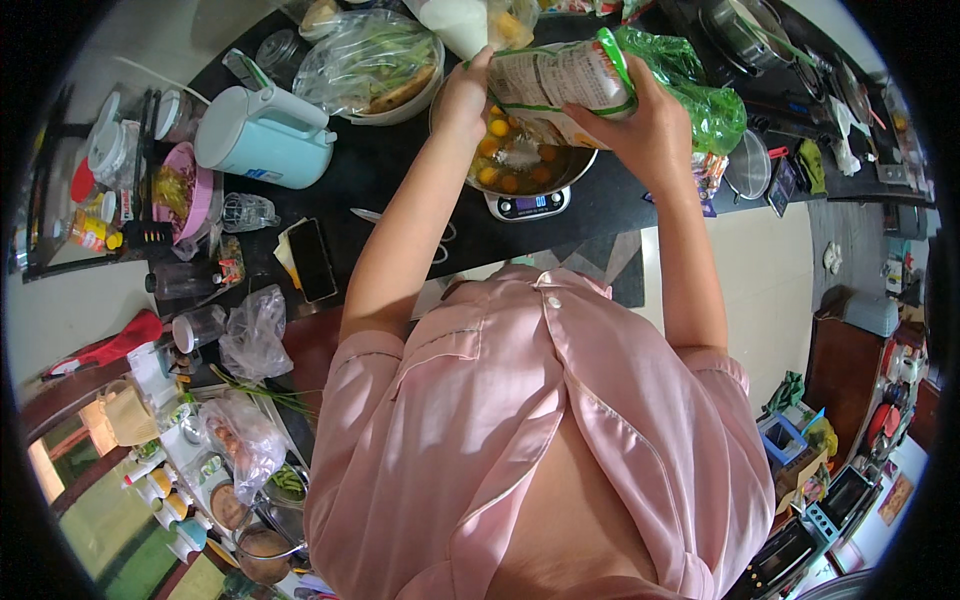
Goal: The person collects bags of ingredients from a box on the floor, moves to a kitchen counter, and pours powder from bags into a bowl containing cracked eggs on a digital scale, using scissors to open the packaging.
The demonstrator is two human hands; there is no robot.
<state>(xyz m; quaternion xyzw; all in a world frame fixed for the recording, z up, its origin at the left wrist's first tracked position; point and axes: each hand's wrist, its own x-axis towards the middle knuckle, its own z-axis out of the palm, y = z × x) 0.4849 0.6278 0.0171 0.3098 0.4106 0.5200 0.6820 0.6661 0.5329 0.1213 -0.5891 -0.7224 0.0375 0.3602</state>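
A printed white and green plastic packet [550, 85] is tilted over a metal bowl [580, 168], held between both hands. My left hand [466, 95] is closed on the packet's left end, its fingertips mostly hidden. My right hand [645, 125] grips the right end, thumb on the front and fingers behind. Several egg yolks [488, 146] lie in clear egg white in the bowl, with a patch of white powder [517, 153] among them. Under the bowl stands a kitchen scale [530, 204] with a lit display. The packet hides the bowl's far side.
Left on the dark counter are a light-blue kettle [265, 138], a bowl of greens under plastic [370, 65], and a phone [313, 260]. Scissors [440, 245] lie near the counter's front edge. To the right are a green plastic bag [705, 100] and a strainer [748, 165].
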